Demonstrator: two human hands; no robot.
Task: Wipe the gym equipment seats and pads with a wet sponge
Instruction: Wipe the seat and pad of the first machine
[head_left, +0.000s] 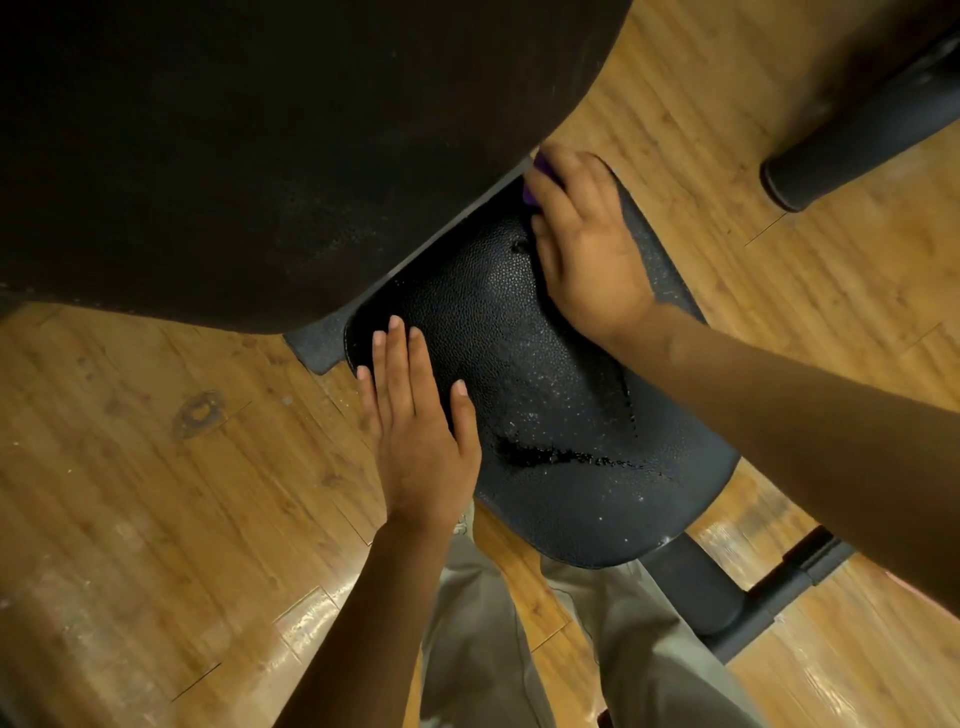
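A: From the head camera, what is the right hand (584, 244) doing?

B: It lies at the far corner of the black seat pad (545, 415), just where the seat meets the big dark back pad (249, 145) that fills the top left of the view. Its fingers are curled over a purple sponge (535, 179) and press it onto the seat. Only a sliver of purple shows beyond the fingers; the rest is hidden under the hand.

A: And the left hand (415, 415)?

B: Flat on the seat's left edge, fingers straight and close together, pointing toward the back pad. It holds nothing; the palm rests on the pad's rim, with the little finger out past the edge above the floor.

A: How does the seat look?

B: Pebbled black vinyl, shiny and wet. Small droplets are scattered over it, and a dark streak of water (550, 454) runs across the near half, between the two forearms.

A: What surrounds it?

B: A wooden plank floor (156, 493), glossy in patches. A dark frame support (727, 597) runs out from under the seat's near right side. A black cylindrical part (852, 135) of the machine crosses the top right corner. The person's light grey trousers (519, 649) show below, close to the seat's near edge.
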